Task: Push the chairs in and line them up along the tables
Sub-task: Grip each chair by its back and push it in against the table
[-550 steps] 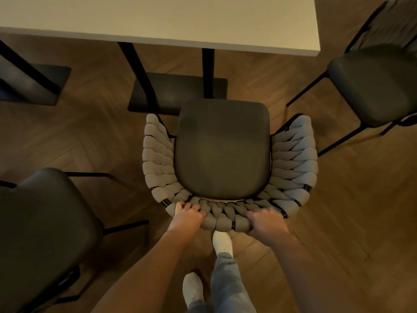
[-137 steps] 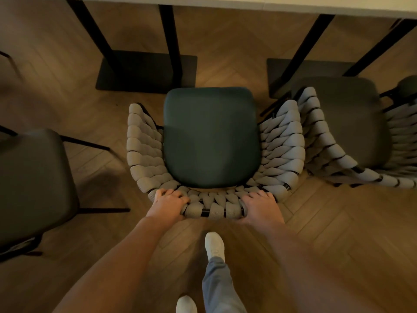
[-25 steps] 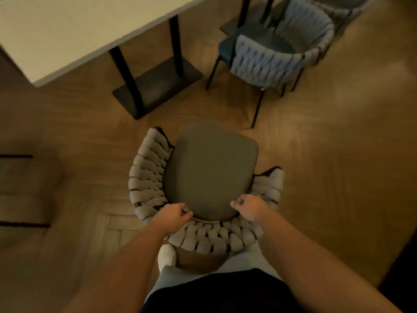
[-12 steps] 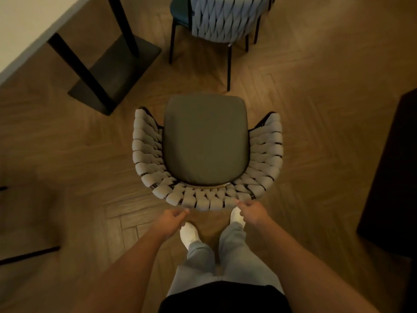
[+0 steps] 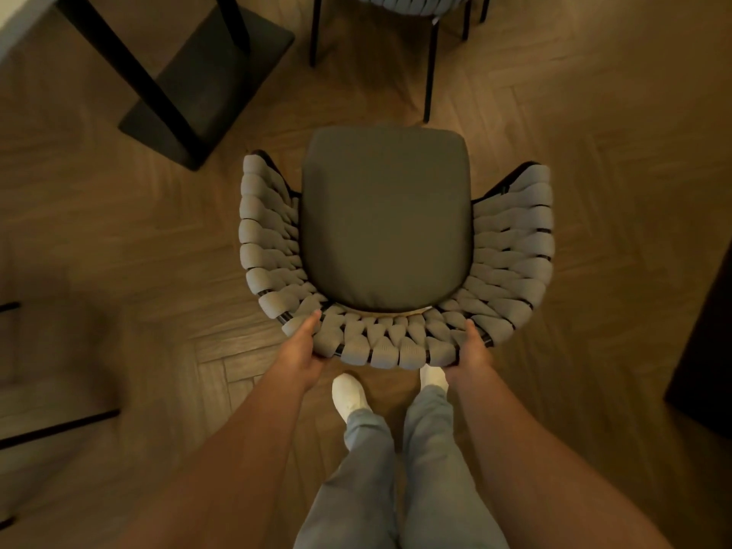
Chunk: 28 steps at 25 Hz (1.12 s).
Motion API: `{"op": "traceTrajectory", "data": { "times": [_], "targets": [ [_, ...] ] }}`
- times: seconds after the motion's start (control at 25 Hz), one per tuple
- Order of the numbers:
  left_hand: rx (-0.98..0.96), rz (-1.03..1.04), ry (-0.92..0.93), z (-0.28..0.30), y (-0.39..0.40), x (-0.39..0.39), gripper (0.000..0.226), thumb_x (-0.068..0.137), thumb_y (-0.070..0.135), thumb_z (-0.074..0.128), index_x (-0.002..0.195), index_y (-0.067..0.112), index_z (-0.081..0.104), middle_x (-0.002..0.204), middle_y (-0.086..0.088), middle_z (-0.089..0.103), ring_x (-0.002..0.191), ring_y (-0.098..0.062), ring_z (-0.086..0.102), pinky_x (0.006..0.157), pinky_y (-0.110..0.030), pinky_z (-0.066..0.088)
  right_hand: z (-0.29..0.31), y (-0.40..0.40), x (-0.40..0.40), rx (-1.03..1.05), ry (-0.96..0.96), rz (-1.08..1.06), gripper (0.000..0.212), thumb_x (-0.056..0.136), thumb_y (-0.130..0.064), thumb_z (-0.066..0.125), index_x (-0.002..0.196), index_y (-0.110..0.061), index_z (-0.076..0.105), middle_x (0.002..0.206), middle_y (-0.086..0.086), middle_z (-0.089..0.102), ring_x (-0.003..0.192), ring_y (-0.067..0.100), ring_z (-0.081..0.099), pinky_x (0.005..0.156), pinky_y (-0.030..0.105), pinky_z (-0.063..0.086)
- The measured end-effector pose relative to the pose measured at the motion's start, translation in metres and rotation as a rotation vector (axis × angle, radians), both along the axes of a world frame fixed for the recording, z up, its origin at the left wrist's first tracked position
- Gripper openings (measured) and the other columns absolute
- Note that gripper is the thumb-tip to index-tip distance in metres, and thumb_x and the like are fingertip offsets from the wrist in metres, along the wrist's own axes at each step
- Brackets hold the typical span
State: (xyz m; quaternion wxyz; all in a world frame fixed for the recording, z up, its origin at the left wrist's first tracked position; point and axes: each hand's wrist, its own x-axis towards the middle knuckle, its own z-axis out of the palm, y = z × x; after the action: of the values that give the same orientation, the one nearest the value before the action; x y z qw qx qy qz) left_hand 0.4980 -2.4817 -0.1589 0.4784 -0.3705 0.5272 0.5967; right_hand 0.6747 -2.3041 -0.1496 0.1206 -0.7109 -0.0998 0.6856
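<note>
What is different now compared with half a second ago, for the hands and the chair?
Both hands have closed in on the woven backrest: the left hand and the right hand now take a grip on its lower rim, where before only the fingertips reached it. The chair still stands clear of the table base, facing away from the person.

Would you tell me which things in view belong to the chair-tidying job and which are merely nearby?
Job: woven-back chair, gripped by left hand and right hand; table; second chair.

Nearby: dark object at right edge; black bars at left.
</note>
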Motion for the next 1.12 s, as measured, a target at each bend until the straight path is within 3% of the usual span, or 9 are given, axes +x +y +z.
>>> {"op": "traceTrajectory", "data": {
  "times": [0.08, 0.16, 0.28, 0.36, 0.6, 0.76, 0.88, 1.04, 1.12],
  "targets": [
    [-0.068, 0.035, -0.014, -0.005, 0.006, -0.004, 0.014, 0.101, 0.02, 0.064, 0.112, 0.012, 0.064, 0.117, -0.015, 0.07, 0.113, -0.032, 0.067, 0.104, -0.055, 0.051, 0.006, 0.002, -0.008, 0.002, -0.036, -0.048, 0.04, 0.103, -0.042, 0.052, 0.129, -0.014, 0.062, 0.126, 0.012, 0.067, 0.102, 0.03, 0.066, 0.09, 0.049, 0.052],
    [-0.108, 0.038, -0.022, -0.006, 0.008, -0.002, 0.008, 0.101, 0.015, 0.061, 0.107, 0.01, 0.064, 0.112, -0.016, 0.071, 0.108, -0.032, 0.069, 0.103, -0.054, 0.052, 0.009, 0.005, -0.01, -0.001, -0.102, -0.084, 0.032, 0.103, -0.034, 0.056, 0.125, -0.011, 0.062, 0.125, 0.008, 0.066, 0.11, 0.033, 0.064, 0.095, 0.05, 0.053],
    [-0.166, 0.049, 0.002, -0.007, 0.012, 0.002, 0.004, 0.101, 0.011, 0.06, 0.103, 0.009, 0.063, 0.101, -0.014, 0.071, 0.095, -0.028, 0.07, 0.097, -0.05, 0.055, 0.019, 0.007, -0.014, -0.001, -0.194, -0.072, 0.035, 0.104, -0.027, 0.057, 0.13, -0.005, 0.06, 0.124, 0.013, 0.063, 0.119, 0.036, 0.061, 0.102, 0.05, 0.051],
    [-0.186, 0.06, 0.017, -0.009, 0.013, 0.004, 0.005, 0.099, 0.013, 0.062, 0.103, 0.01, 0.064, 0.105, -0.015, 0.071, 0.1, -0.03, 0.07, 0.097, -0.052, 0.056, 0.023, 0.01, -0.016, -0.004, -0.227, -0.074, 0.037, 0.103, -0.027, 0.059, 0.131, -0.004, 0.059, 0.129, 0.015, 0.063, 0.119, 0.037, 0.062, 0.1, 0.05, 0.052],
    [-0.176, 0.101, 0.005, -0.022, 0.036, 0.012, 0.027, 0.099, 0.019, 0.066, 0.123, 0.008, 0.063, 0.119, -0.017, 0.071, 0.108, -0.033, 0.07, 0.093, -0.052, 0.058, 0.016, 0.054, -0.014, 0.017, -0.208, 0.03, 0.036, 0.098, -0.023, 0.066, 0.13, -0.009, 0.06, 0.124, 0.016, 0.065, 0.109, 0.036, 0.065, 0.095, 0.052, 0.055],
    [-0.221, 0.2, 0.02, -0.028, 0.062, 0.023, 0.032, 0.094, 0.018, 0.072, 0.123, 0.008, 0.065, 0.115, -0.016, 0.074, 0.102, -0.031, 0.073, 0.088, -0.051, 0.061, -0.002, 0.101, -0.017, 0.004, -0.205, 0.121, 0.039, 0.092, -0.032, 0.071, 0.124, -0.011, 0.063, 0.114, 0.012, 0.068, 0.102, 0.034, 0.066, 0.094, 0.055, 0.055],
    [-0.231, 0.29, 0.035, -0.031, 0.081, 0.026, 0.034, 0.093, 0.018, 0.073, 0.125, 0.009, 0.065, 0.115, -0.016, 0.074, 0.103, -0.032, 0.073, 0.092, -0.054, 0.059, -0.012, 0.127, -0.022, 0.003, -0.211, 0.173, 0.044, 0.09, -0.035, 0.072, 0.128, -0.013, 0.062, 0.118, 0.012, 0.067, 0.107, 0.035, 0.065, 0.097, 0.057, 0.053],
    [-0.209, 0.396, 0.017, -0.024, 0.116, 0.033, 0.035, 0.096, 0.015, 0.07, 0.129, 0.006, 0.063, 0.118, -0.02, 0.072, 0.107, -0.035, 0.071, 0.099, -0.056, 0.055, -0.003, 0.17, -0.034, 0.007, -0.235, 0.29, 0.02, 0.095, -0.027, 0.068, 0.109, -0.014, 0.062, 0.105, 0.013, 0.066, 0.099, 0.034, 0.066, 0.096, 0.055, 0.054],
    [-0.205, 0.434, 0.008, -0.021, 0.137, 0.036, 0.034, 0.098, 0.015, 0.067, 0.13, 0.005, 0.062, 0.121, -0.021, 0.07, 0.11, -0.035, 0.069, 0.101, -0.056, 0.053, 0.004, 0.193, -0.043, 0.009, -0.233, 0.366, 0.017, 0.095, -0.027, 0.067, 0.104, -0.014, 0.061, 0.111, 0.012, 0.067, 0.102, 0.033, 0.065, 0.097, 0.055, 0.053]
  ]
}}
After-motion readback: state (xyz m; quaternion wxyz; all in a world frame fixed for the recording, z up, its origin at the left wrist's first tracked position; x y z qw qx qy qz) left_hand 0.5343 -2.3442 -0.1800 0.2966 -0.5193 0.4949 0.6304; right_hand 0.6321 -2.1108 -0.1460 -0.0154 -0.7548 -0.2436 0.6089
